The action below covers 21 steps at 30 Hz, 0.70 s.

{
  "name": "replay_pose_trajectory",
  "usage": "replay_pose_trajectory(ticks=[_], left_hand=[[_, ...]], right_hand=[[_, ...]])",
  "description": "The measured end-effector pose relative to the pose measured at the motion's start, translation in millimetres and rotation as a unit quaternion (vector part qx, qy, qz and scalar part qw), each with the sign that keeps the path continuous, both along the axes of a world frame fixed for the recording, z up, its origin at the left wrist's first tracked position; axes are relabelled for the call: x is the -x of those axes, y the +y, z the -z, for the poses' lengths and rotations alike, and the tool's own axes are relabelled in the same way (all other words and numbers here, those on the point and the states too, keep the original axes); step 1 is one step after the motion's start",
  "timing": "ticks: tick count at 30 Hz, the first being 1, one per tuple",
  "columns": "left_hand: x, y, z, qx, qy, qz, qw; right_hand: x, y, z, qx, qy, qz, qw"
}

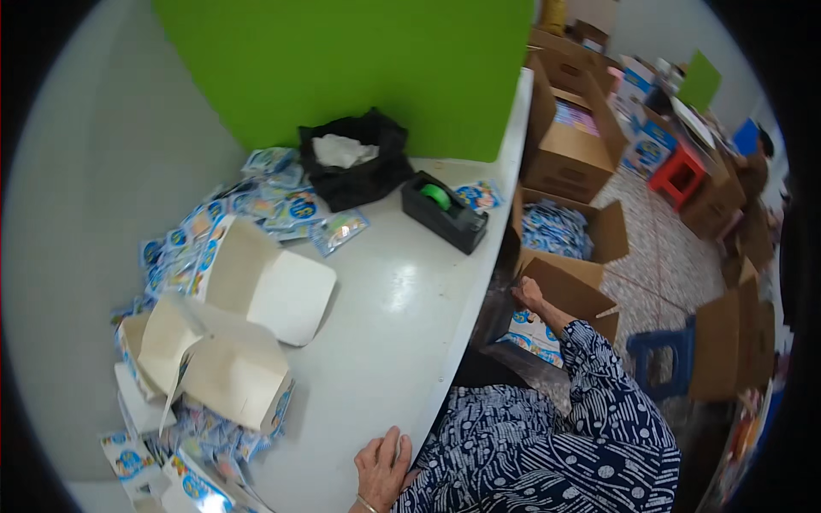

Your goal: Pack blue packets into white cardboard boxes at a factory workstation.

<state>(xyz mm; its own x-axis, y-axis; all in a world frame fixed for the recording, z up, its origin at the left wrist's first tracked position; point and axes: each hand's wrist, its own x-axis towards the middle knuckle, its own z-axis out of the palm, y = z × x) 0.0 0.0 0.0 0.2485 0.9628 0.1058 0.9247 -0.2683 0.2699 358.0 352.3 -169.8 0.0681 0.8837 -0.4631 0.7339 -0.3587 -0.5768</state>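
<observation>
My left hand [383, 468] lies on the near edge of the white table [385, 342], fingers stretched out and holding nothing. To the right, my right hand [528, 293] is closed at the clear plastic bag [496, 312] that lines an open cardboard box [569, 286] beside the table. Its fingertips are partly hidden. Inside that bag lie white-and-blue printed packs [534, 333]. Open white cartons [295, 295] stand on the left of the table, among many small blue-and-white sachets [180, 261].
A black tape dispenser [445, 214] with green tape and a black bag [355, 171] sit at the table's back, before a green panel [342, 68]. Another box [599, 227] holds sachets. A blue stool [663, 359], a red stool [678, 175] and a person [753, 175] are at right.
</observation>
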Motion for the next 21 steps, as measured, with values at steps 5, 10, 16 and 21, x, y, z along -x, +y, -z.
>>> replay_pose_trajectory(ticks=[5,10,16,21], left_hand=[[-10.1,13.5,-26.1,0.010,-0.069,-0.034,0.997],[1.1,13.1,-44.3,-0.009,-0.111,-0.003,0.994],[28.6,76.5,-154.3,-0.308,0.097,-0.249,0.913],[77.0,109.1,-113.7,-0.162,0.188,-0.371,0.895]], right_hand=[[41.4,16.7,13.1,-0.064,-0.001,-0.178,0.982],[63.4,-21.0,-27.7,0.027,0.138,-0.100,0.985],[24.8,-56.9,-116.1,-0.166,0.092,-0.298,0.936],[81.8,-96.7,-251.8,-0.224,0.231,-0.361,0.875]])
